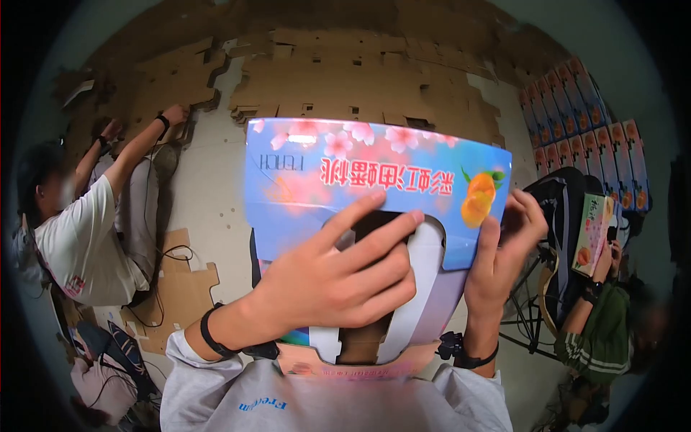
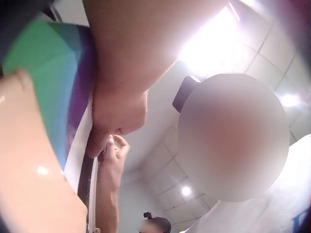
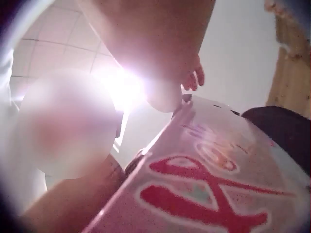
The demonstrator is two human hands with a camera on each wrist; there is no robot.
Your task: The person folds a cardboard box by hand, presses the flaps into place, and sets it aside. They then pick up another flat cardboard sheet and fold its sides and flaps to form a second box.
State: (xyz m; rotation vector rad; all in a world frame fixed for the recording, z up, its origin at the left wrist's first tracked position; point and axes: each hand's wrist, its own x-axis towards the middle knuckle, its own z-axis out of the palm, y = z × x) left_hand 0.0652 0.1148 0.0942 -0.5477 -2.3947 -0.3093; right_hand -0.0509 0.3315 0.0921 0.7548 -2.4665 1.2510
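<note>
A cardboard fruit box (image 1: 381,169) with a blue, blossom-printed top panel, red lettering and peach pictures stands before the person's chest. The panel has a cut-out, through which white inner flaps (image 1: 430,281) show. Across this opening lies the left hand (image 1: 345,277), palm down, its index and middle fingers stretched onto the printed panel. Beside the panel's right edge is the right hand (image 1: 504,241), thumb tip at the edge and the other fingers loosely bent outside it. The right wrist view shows the box's pink side (image 3: 194,194) with large red characters.
Flattened cardboard (image 1: 360,79) covers the floor ahead. Printed boxes (image 1: 597,137) stand stacked at the right. A person (image 1: 93,230) sits at the left; another at the right holds a printed box (image 1: 594,234). Near that person are a black bag (image 1: 565,205) and a black stand (image 1: 533,309).
</note>
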